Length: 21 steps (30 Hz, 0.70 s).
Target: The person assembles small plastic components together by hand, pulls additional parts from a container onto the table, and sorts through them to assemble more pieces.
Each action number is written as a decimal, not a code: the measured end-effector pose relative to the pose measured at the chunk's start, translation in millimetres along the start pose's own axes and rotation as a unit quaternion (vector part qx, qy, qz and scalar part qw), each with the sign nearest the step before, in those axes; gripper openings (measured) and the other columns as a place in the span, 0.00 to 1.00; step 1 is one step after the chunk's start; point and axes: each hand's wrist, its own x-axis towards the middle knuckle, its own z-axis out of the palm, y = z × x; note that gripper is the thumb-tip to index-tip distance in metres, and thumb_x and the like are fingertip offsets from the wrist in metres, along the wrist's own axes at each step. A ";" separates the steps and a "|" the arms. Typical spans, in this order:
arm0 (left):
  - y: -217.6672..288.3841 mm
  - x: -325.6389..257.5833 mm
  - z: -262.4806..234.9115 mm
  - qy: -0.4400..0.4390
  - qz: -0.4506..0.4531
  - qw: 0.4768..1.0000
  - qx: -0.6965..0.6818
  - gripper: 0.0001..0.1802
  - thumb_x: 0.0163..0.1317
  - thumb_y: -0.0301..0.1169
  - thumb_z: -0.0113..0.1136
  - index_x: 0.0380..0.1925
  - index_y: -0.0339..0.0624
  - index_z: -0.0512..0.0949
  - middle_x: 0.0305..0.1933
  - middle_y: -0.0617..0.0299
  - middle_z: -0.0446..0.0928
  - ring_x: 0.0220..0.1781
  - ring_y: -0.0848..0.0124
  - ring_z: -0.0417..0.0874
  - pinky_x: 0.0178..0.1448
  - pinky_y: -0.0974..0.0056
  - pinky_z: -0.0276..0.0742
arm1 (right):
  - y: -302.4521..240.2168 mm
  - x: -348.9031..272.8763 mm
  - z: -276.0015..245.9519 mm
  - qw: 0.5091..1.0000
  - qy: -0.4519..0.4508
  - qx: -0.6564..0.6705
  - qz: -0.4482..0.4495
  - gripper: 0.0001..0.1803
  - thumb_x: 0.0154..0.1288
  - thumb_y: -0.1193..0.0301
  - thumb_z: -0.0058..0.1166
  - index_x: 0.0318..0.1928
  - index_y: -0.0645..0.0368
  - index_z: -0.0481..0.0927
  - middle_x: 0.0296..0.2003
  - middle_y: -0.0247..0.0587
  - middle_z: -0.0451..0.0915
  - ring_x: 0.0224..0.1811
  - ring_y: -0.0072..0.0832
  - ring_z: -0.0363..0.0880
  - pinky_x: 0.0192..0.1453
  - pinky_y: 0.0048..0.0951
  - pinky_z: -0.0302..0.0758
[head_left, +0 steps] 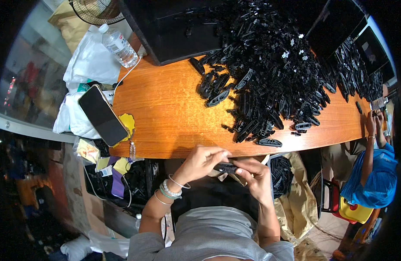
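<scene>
My left hand, with several bracelets on its wrist, has its fingers closed at the left end of a small black plastic part. The other end of that part is pinched between the thumb and fingers of my right hand. Both hands are just off the near edge of the wooden table, above my lap. Fingers cover much of the part. Beyond them lies a large heap of black plastic parts, with a few loose long, oval pieces at its near edge.
A black tray is at the back. To the left are a phone, a water bottle and white plastic bags. Below the table, right of me, stands a sack. A co-worker in blue is at far right.
</scene>
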 end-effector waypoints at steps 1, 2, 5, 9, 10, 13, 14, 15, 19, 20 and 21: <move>-8.9 6.5 -7.3 -0.019 -0.006 0.999 0.039 0.13 0.66 0.30 0.55 0.32 0.27 0.78 0.27 0.57 0.80 0.27 0.74 0.80 0.33 0.71 0.77 | 1.4 -4.6 -3.3 0.998 0.009 -0.066 0.018 0.10 0.55 0.83 0.58 0.40 0.67 0.83 0.33 0.47 0.82 0.34 0.33 0.81 0.41 0.27 0.75; -8.8 16.7 -14.9 0.018 0.031 0.990 0.135 0.10 0.64 0.28 0.56 0.34 0.30 0.79 0.31 0.57 0.80 0.30 0.72 0.80 0.35 0.69 0.78 | 1.9 -7.4 -5.2 0.995 0.002 -0.099 0.009 0.11 0.56 0.83 0.58 0.41 0.66 0.83 0.33 0.45 0.81 0.33 0.30 0.79 0.39 0.26 0.74; -9.0 59.2 -26.7 0.153 0.055 0.944 0.288 0.11 0.57 0.26 0.62 0.39 0.32 0.77 0.39 0.55 0.77 0.40 0.64 0.80 0.42 0.63 0.79 | -0.5 -5.1 2.2 0.987 0.033 -0.152 -0.035 0.11 0.56 0.84 0.57 0.41 0.67 0.82 0.33 0.46 0.80 0.34 0.34 0.79 0.39 0.28 0.75; -10.5 99.5 -28.4 0.212 0.099 0.876 0.422 0.15 0.53 0.26 0.65 0.40 0.33 0.75 0.41 0.51 0.74 0.44 0.56 0.78 0.47 0.59 0.76 | 10.4 40.5 26.0 0.891 0.162 -0.355 -0.234 0.14 0.52 0.80 0.59 0.42 0.62 0.80 0.38 0.43 0.75 0.37 0.38 0.73 0.40 0.34 0.71; -13.5 103.6 -30.9 0.196 0.093 0.866 0.450 0.15 0.51 0.26 0.65 0.39 0.33 0.75 0.40 0.50 0.73 0.43 0.54 0.77 0.48 0.57 0.75 | 10.9 55.2 32.3 0.865 0.178 -0.403 -0.243 0.14 0.52 0.78 0.58 0.42 0.61 0.79 0.40 0.42 0.74 0.39 0.38 0.71 0.41 0.35 0.68; -19.0 105.4 -31.1 0.181 0.103 0.860 0.465 0.14 0.49 0.25 0.65 0.36 0.32 0.75 0.37 0.50 0.73 0.42 0.53 0.76 0.46 0.55 0.74 | 20.1 79.4 42.5 0.819 0.201 -0.493 -0.214 0.11 0.53 0.75 0.59 0.39 0.58 0.80 0.42 0.40 0.74 0.44 0.38 0.69 0.46 0.38 0.63; -18.4 102.0 -31.0 0.183 0.093 0.874 0.440 0.13 0.49 0.24 0.65 0.35 0.32 0.75 0.36 0.50 0.73 0.41 0.53 0.76 0.45 0.56 0.74 | 20.4 81.3 44.0 0.821 0.203 -0.487 -0.217 0.12 0.53 0.75 0.59 0.40 0.58 0.80 0.43 0.41 0.74 0.44 0.38 0.69 0.46 0.38 0.63; -17.9 98.8 -31.3 0.186 0.083 0.888 0.413 0.12 0.49 0.23 0.64 0.34 0.32 0.75 0.36 0.50 0.73 0.41 0.54 0.76 0.45 0.56 0.74 | 20.5 83.0 44.9 0.824 0.205 -0.482 -0.219 0.12 0.53 0.75 0.59 0.41 0.57 0.80 0.44 0.41 0.74 0.45 0.38 0.70 0.46 0.38 0.63; -17.3 78.8 -32.2 0.195 0.126 0.899 0.372 0.11 0.48 0.21 0.63 0.33 0.32 0.75 0.34 0.50 0.73 0.40 0.54 0.76 0.44 0.57 0.75 | 10.6 97.0 41.4 0.823 0.215 -0.441 -0.287 0.16 0.51 0.76 0.53 0.44 0.59 0.79 0.45 0.41 0.73 0.46 0.37 0.69 0.46 0.37 0.63; -12.3 72.9 -31.0 0.183 0.140 0.904 0.360 0.12 0.47 0.20 0.63 0.34 0.32 0.75 0.34 0.51 0.73 0.39 0.55 0.76 0.44 0.57 0.75 | 7.3 102.8 39.6 0.830 0.195 -0.427 -0.301 0.17 0.51 0.75 0.54 0.44 0.59 0.79 0.45 0.41 0.73 0.46 0.37 0.69 0.46 0.37 0.63; -7.1 66.9 -29.0 0.172 0.155 0.908 0.348 0.12 0.46 0.19 0.62 0.34 0.32 0.75 0.34 0.51 0.72 0.38 0.55 0.76 0.45 0.57 0.75 | 5.4 106.9 38.0 0.836 0.176 -0.414 -0.315 0.17 0.51 0.74 0.54 0.45 0.59 0.79 0.45 0.41 0.74 0.46 0.37 0.70 0.46 0.36 0.64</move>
